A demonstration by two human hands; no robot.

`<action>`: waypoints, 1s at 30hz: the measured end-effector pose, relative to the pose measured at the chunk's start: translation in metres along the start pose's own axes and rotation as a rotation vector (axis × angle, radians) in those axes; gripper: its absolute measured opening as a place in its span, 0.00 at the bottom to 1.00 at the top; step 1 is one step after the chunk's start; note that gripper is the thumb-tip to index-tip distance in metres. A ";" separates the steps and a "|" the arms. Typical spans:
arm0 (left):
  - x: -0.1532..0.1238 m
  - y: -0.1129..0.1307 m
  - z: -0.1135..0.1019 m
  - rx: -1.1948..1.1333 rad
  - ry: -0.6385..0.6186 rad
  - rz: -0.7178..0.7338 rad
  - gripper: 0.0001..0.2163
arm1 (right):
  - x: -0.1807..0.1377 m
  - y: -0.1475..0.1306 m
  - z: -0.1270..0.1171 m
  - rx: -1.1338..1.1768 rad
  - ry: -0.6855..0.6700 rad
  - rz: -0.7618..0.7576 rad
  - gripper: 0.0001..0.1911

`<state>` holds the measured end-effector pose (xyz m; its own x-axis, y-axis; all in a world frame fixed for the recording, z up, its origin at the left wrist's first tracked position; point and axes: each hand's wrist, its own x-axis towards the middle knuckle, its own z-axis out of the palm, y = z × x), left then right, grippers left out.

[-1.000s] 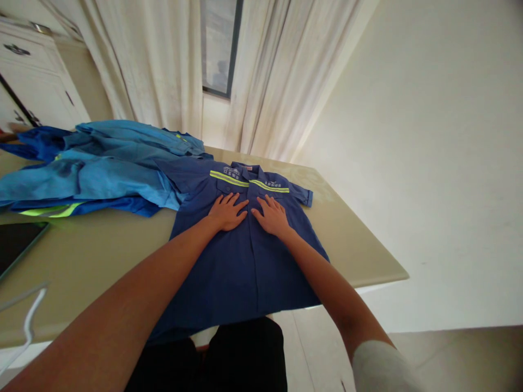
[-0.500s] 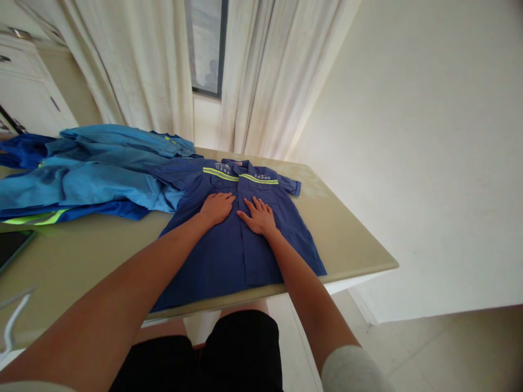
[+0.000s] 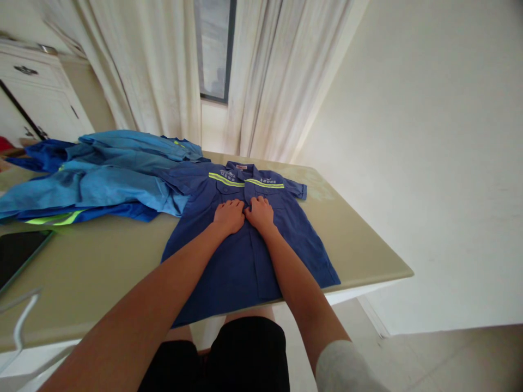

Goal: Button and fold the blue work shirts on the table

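Shirt (image 3: 232, 267), navy, short-sleeved, lay front up on the table (image 3: 363, 245), hem at the near edge. Left hand (image 3: 229, 216) and right hand (image 3: 260, 212) rested close together on its front, grip indeterminable. Blue garments (image 3: 118, 182) lay heaped leftward, meeting one sleeve.

Plenty of room right of the shirt (image 3: 220, 272), tabletop (image 3: 351, 234) running free toward the wall (image 3: 441, 179)! On my left, piled clothes (image 3: 102, 182) block the far side; phone (image 3: 20, 253) and white rod (image 3: 18, 331) sit nearer, a passable strip beside my forearm (image 3: 163, 283).
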<state>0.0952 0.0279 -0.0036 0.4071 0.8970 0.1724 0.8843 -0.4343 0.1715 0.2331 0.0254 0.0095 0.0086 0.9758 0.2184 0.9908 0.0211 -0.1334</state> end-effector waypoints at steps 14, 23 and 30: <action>0.016 -0.001 0.018 -0.094 0.079 0.109 0.24 | 0.020 0.055 0.008 0.582 0.064 0.166 0.14; 0.019 0.008 0.014 -0.075 0.074 0.037 0.21 | 0.028 0.061 0.028 0.683 0.087 0.107 0.12; 0.035 0.025 0.012 -0.128 0.159 -0.145 0.13 | 0.024 0.065 0.024 0.703 0.101 0.168 0.11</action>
<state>0.1338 0.0496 -0.0049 0.2283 0.9306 0.2860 0.8904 -0.3184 0.3254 0.2940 0.0550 -0.0170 0.1995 0.9539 0.2242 0.6547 0.0404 -0.7548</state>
